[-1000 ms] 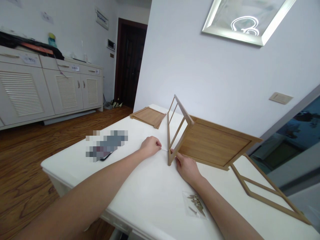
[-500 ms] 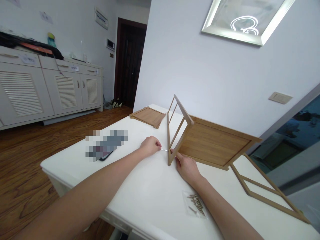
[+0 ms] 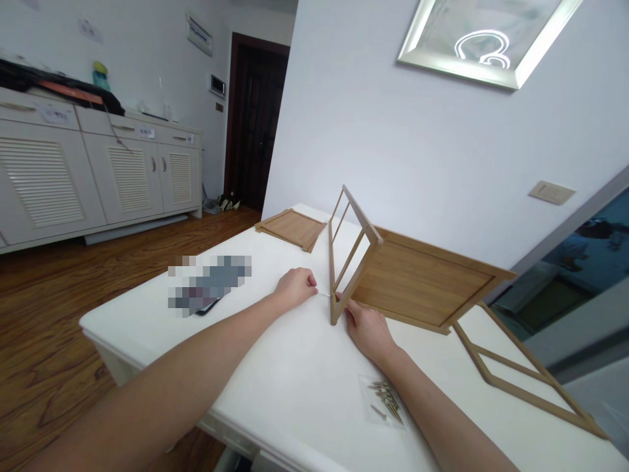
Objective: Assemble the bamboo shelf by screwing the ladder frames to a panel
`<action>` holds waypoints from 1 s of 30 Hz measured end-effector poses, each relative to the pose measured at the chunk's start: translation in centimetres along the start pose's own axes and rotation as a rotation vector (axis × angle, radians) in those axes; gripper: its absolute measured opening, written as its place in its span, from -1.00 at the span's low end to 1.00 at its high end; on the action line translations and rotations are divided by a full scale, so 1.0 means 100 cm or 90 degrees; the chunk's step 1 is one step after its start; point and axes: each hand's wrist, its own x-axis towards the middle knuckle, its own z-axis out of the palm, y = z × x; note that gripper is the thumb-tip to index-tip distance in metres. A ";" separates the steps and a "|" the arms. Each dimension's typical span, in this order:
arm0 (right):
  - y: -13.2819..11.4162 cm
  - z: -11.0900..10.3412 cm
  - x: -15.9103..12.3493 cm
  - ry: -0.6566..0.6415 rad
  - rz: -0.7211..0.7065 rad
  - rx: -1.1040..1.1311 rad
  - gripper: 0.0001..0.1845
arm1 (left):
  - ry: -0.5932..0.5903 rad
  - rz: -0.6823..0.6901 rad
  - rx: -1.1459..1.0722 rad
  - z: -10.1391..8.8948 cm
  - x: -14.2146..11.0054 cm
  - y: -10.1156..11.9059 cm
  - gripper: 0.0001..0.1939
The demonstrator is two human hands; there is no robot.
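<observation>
My left hand (image 3: 296, 288) is closed around a hex key (image 3: 324, 295), of which only the thin silver shaft shows. That shaft runs level to the lower corner of a slatted wooden side frame (image 3: 356, 262), which stands upright on edge. On the frame's other side, my right hand (image 3: 368, 328) grips the same low corner, its fingertips partly hidden behind the wood. A wooden panel (image 3: 422, 278) stands on edge against the side frame and reaches to the right. Beside my right forearm lies a clear plastic bag of screws (image 3: 386, 401).
Everything stands on a white table (image 3: 295, 380). Flat wooden panels (image 3: 292, 229) lie at its far end, and another wooden frame (image 3: 525, 370) lies on the right. A pixelated dark item (image 3: 211, 288) rests on the left. A wall (image 3: 442, 151) rises behind the table.
The hex key's shaft shows at a slightly different angle and brightness at my left fingers. Both hands, the side frame and the panel stay in nearly the same place.
</observation>
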 end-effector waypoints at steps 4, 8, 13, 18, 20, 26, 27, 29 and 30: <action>-0.001 -0.001 0.000 -0.004 0.005 -0.006 -0.44 | 0.008 0.013 0.014 0.001 -0.001 0.001 -0.91; -0.002 -0.003 0.000 -0.007 0.004 -0.008 -0.43 | 0.000 0.021 0.018 0.000 0.000 0.001 -0.91; -0.001 -0.002 0.000 -0.009 0.006 -0.013 -0.42 | -0.006 0.026 0.028 0.000 0.001 0.001 -0.91; -0.001 -0.001 0.000 -0.011 0.004 -0.015 -0.43 | -0.004 0.029 0.045 0.001 -0.001 0.002 -0.92; -0.001 -0.001 0.000 -0.014 0.004 -0.013 -0.44 | -0.004 0.030 0.048 0.001 -0.001 0.002 -0.92; -0.001 -0.002 0.000 -0.004 0.004 -0.010 -0.42 | 0.001 0.030 0.057 0.001 -0.002 0.003 -0.92; -0.001 -0.002 0.000 -0.006 0.004 -0.011 -0.42 | 0.001 0.030 0.061 0.001 -0.002 0.003 -0.92; -0.001 -0.002 0.000 -0.008 0.003 -0.011 -0.41 | 0.002 0.033 0.069 0.001 -0.003 0.004 -0.92; -0.001 -0.001 0.000 -0.008 0.003 -0.010 -0.42 | 0.002 0.036 0.074 0.000 -0.004 0.005 -0.92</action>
